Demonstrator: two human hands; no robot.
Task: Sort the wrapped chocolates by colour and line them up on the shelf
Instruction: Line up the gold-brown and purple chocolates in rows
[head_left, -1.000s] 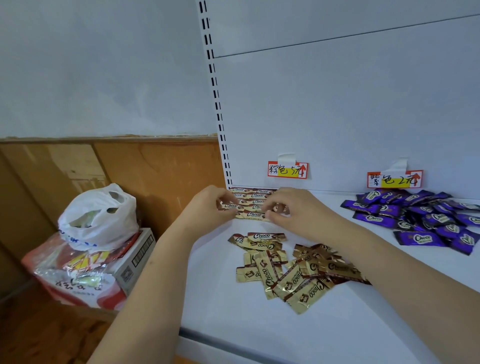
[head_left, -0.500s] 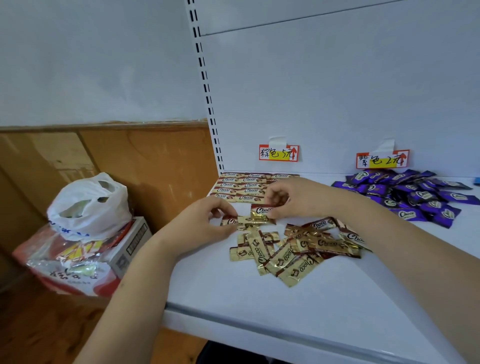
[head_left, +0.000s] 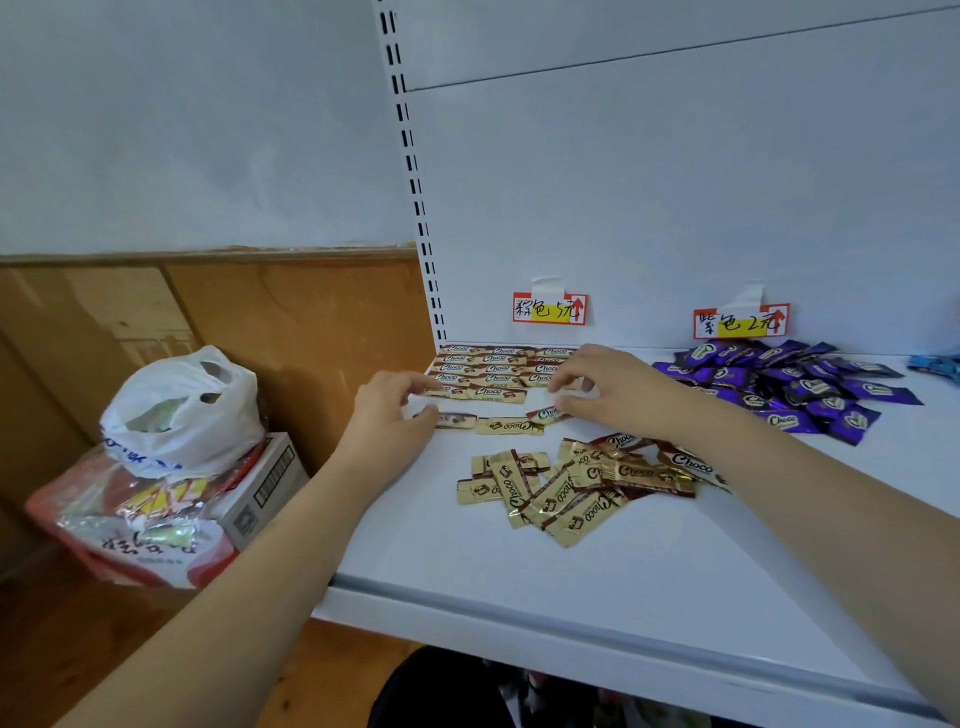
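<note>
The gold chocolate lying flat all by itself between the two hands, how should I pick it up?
Pinch the gold chocolate by its two long edges at the middle, coming straight down from above. It lies flat on the shelf, lengthwise left to right, with both hands close to its ends, so the front and back edges look freest.

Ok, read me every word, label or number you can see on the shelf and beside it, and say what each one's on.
"Choco": on the gold chocolate wrappers and the purple chocolate wrappers.
"棕色 5元", handwritten: left price tag.
"紫色 2元", handwritten: right price tag.
Red snack bag beside the shelf: large characters, unreadable.
Cardboard box: barcode, too small to read.
</note>
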